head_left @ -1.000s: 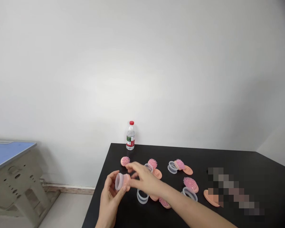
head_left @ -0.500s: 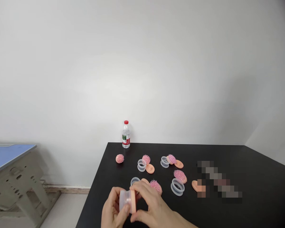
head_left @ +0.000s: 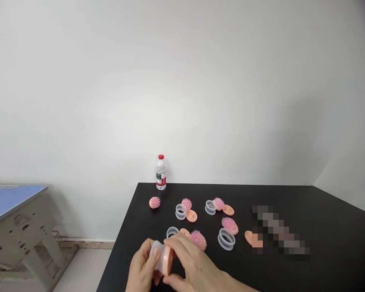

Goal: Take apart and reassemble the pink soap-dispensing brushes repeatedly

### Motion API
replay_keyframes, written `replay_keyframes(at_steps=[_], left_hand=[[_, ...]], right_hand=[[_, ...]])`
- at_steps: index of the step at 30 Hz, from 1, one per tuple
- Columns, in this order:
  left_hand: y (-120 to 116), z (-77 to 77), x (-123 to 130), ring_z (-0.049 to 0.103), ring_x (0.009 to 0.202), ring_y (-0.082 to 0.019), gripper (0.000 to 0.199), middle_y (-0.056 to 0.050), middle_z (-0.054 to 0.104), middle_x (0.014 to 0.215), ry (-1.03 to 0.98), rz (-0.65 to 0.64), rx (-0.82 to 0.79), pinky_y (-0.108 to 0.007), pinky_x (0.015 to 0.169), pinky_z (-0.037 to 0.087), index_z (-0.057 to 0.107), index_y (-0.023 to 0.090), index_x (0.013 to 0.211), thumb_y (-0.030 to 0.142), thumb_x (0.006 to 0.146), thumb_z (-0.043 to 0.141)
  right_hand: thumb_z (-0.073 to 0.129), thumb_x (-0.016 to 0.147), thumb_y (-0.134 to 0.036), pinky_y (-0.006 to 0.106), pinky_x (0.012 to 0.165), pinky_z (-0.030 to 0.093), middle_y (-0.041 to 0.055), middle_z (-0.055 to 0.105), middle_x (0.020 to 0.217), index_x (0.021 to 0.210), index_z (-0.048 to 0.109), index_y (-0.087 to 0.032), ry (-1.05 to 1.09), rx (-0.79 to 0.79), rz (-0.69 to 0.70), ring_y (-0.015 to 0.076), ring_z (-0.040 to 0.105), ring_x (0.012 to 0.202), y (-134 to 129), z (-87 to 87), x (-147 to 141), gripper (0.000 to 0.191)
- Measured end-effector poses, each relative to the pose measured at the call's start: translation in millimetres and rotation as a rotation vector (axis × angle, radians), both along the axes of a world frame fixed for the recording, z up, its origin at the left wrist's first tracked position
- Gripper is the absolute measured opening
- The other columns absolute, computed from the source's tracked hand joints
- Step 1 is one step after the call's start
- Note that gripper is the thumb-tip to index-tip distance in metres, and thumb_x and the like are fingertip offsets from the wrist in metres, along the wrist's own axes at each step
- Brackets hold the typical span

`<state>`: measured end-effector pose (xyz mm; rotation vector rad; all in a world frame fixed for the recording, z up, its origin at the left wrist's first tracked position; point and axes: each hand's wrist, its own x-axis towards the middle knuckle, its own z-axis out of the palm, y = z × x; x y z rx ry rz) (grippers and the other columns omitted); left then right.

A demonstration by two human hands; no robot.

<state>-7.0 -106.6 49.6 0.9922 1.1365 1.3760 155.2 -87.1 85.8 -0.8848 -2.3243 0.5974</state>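
The fingers of my left hand [head_left: 142, 263] and right hand [head_left: 191, 259] curl firmly around a clear silicone ring [head_left: 157, 252] capped by a smooth peach plastic disc [head_left: 168, 259], held over the black surface [head_left: 331, 219], just beside a pink bristled brush [head_left: 198, 239] and another clear ring [head_left: 172, 232].

From where I stand, all that shows of the person is at the lower middle of the frame: a left hand [head_left: 142, 265] and a right hand [head_left: 191, 259], both bare and slim, with long, tapering fingers [head_left: 179, 240] and short, neatly kept nails [head_left: 157, 252]. The right forearm [head_left: 237, 285], bare too, runs off the bottom edge toward the lower right.
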Motion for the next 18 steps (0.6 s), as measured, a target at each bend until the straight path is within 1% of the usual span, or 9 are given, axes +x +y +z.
replay_keyframes(at_steps=[2,4,5,7,9,10,12,14,18], left_hand=[[11,7.9,-11,0.034,0.043,-0.008,0.056,0.007,0.040,0.052,-0.089,-0.007,-0.040,-0.022,0.042,0.027,0.046,0.022,0.060,0.073,0.074,0.064],[26,16.7,-30,0.031,0.042,-0.009,0.055,0.008,0.036,0.051,-0.107,0.042,-0.040,-0.024,0.042,0.027,0.038,0.025,0.062,0.076,0.083,0.044],[36,20.4,-42,0.035,0.044,-0.011,0.052,0.007,0.039,0.054,0.032,0.124,0.025,-0.025,0.044,0.033,0.040,0.025,0.065,0.072,0.087,0.039],[59,24.8,-67,0.051,0.055,-0.017,0.043,0.003,0.050,0.062,0.649,0.243,0.161,-0.029,0.055,0.044,0.048,0.025,0.071,0.061,0.092,0.037],[84,23.6,-87,0.059,0.076,-0.024,0.025,-0.002,0.062,0.083,0.846,0.277,0.215,-0.034,0.068,0.046,0.057,0.025,0.080,0.049,0.076,0.066],[97,21.0,-94,0.060,0.087,-0.027,0.020,-0.004,0.064,0.094,0.910,0.269,0.237,-0.036,0.075,0.046,0.061,0.026,0.085,0.040,0.073,0.067],[121,12.7,-102,0.060,0.099,-0.030,0.022,-0.007,0.065,0.101,0.987,0.253,0.230,-0.039,0.085,0.046,0.063,0.025,0.092,0.029,0.070,0.065],[142,2.4,-106,0.063,0.098,-0.030,0.024,-0.009,0.066,0.099,1.044,0.223,0.174,-0.040,0.087,0.047,0.063,0.023,0.095,0.023,0.071,0.061],[174,-14.0,-106,0.066,0.091,-0.027,0.028,-0.011,0.064,0.102,1.112,0.147,0.041,-0.036,0.083,0.051,0.064,0.018,0.098,0.014,0.070,0.060]], right_hand=[[0.061,0.078,-0.009,0.045,0.088,0.053,0.0126,0.066,0.102,0.111,0.060,-0.015,0.033,0.219,0.006,0.0288,0.061,0.096,1,1.2,2,0.034],[0.052,0.080,-0.004,0.043,0.085,0.054,0.0135,0.064,0.107,0.110,0.058,-0.018,0.078,0.336,0.035,0.0282,0.061,0.099,9,10.3,6,0.033],[0.051,0.079,-0.003,0.041,0.085,0.054,0.0137,0.062,0.113,0.110,0.057,-0.019,0.107,0.326,0.035,0.0277,0.061,0.103,17,16.7,9,0.035],[0.055,0.076,-0.005,0.037,0.087,0.054,0.0117,0.058,0.124,0.109,0.054,-0.022,0.153,0.175,-0.017,0.0256,0.062,0.109,45,29.7,11,0.037],[0.058,0.072,-0.003,0.031,0.085,0.054,0.0061,0.059,0.120,0.107,0.051,-0.023,0.137,-0.044,-0.173,0.0204,0.064,0.104,83,37.7,9,0.041],[0.060,0.071,-0.002,0.029,0.082,0.054,0.0051,0.062,0.114,0.108,0.049,-0.022,0.110,-0.083,-0.215,0.0195,0.065,0.101,104,38.5,6,0.043],[0.067,0.069,-0.002,0.028,0.076,0.054,0.0030,0.065,0.105,0.107,0.050,-0.020,0.043,-0.120,-0.263,0.0191,0.066,0.094,145,33.4,-2,0.045],[0.074,0.070,-0.005,0.028,0.073,0.054,0.0014,0.066,0.099,0.105,0.054,-0.018,-0.054,-0.151,-0.285,0.0184,0.065,0.087,179,21.0,-11,0.042],[0.070,0.092,-0.026,0.032,0.072,0.057,0.0024,0.068,0.097,0.102,0.064,-0.014,-0.307,-0.224,-0.252,0.0166,0.067,0.081,224,-10.2,-25,0.016]])
